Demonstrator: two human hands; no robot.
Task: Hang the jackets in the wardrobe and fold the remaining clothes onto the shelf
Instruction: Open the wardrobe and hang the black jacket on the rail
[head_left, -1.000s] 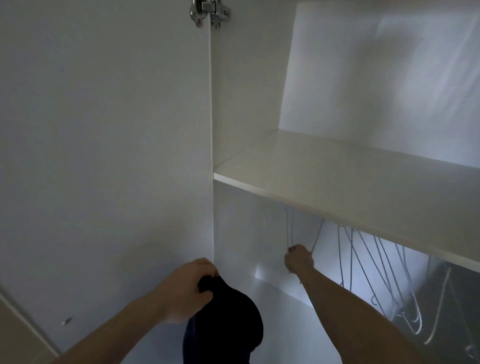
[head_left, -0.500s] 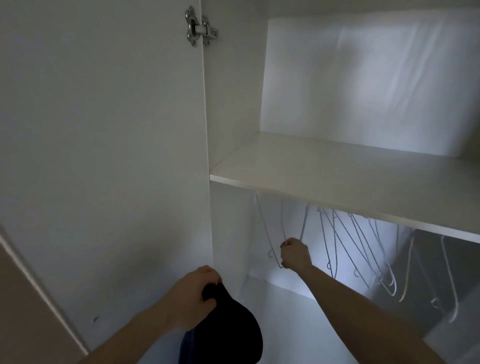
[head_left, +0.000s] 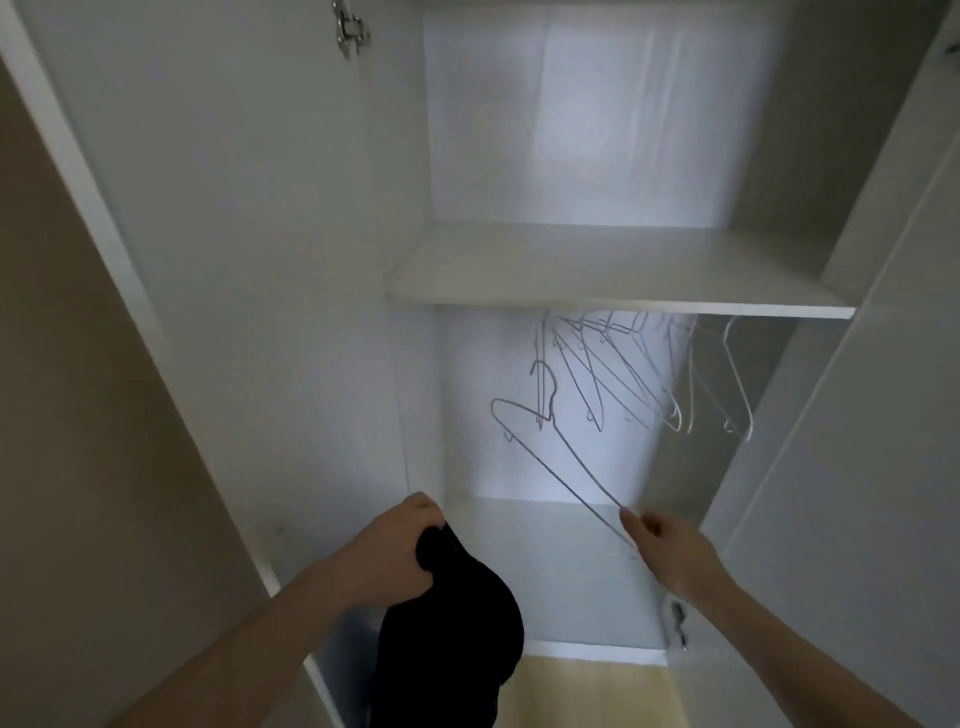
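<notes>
My left hand (head_left: 390, 551) grips a bunched dark garment (head_left: 457, 634) that hangs down in front of the open wardrobe. My right hand (head_left: 667, 551) pinches one end of a thin wire hanger (head_left: 561, 457), which is off the rail and slants up to the left with its hook free. Several more wire hangers (head_left: 623, 374) dangle from a rail hidden under the white shelf (head_left: 597, 291). The shelf is bare.
The left wardrobe door (head_left: 208, 260) stands open with a metal hinge (head_left: 350, 28) at the top. The right door (head_left: 857, 415) is open too. The wardrobe floor (head_left: 545, 571) is white; light wooden flooring (head_left: 587, 691) shows below.
My right hand has pulled one wire hanger off the rail and drawn it down and right, toward me. The view has dropped and widened. My left hand keeps hold of the dark garment.
</notes>
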